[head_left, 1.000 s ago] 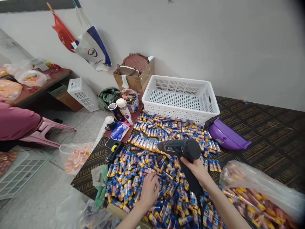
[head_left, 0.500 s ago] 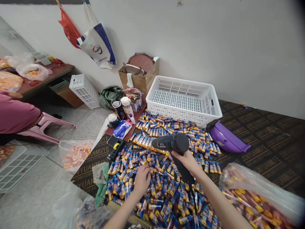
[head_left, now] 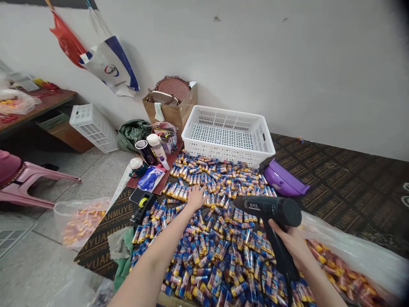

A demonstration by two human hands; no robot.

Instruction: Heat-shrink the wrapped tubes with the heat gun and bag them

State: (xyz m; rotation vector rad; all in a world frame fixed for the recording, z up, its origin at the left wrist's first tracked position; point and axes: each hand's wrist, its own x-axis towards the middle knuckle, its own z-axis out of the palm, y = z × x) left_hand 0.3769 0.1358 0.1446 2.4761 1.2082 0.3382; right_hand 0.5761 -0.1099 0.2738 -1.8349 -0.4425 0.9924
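Observation:
My right hand (head_left: pixel 292 243) is wrapped round the handle of a black hair dryer (head_left: pixel 268 209), whose nozzle points left over the tubes. Small clear tubes (head_left: pixel 204 256) with blue and yellow wrappers lie heaped across the dark plywood tabletop (head_left: pixel 351 192). Farther from me, some tubes lie side by side in rows. My left hand (head_left: pixel 196 197) rests palm down on one such row (head_left: pixel 179 191), its fingers spread. The dryer's cord hangs down from the handle among the tubes.
Behind the tubes stands a white plastic crate (head_left: pixel 228 151), with a purple basin (head_left: pixel 283 179) at its right. A tape dispenser (head_left: pixel 143 207), tissue pack (head_left: pixel 151 178) and bottles (head_left: pixel 156 149) are on the left. A plastic bag of tubes (head_left: pixel 348 273) lies at right. A person sits on a pink stool (head_left: pixel 35 179).
My left hand has moved forward from the near heap onto a row of tubes, its fingers now spread. My right hand has drawn the hair dryer rightward and nearer. The view has turned slightly right.

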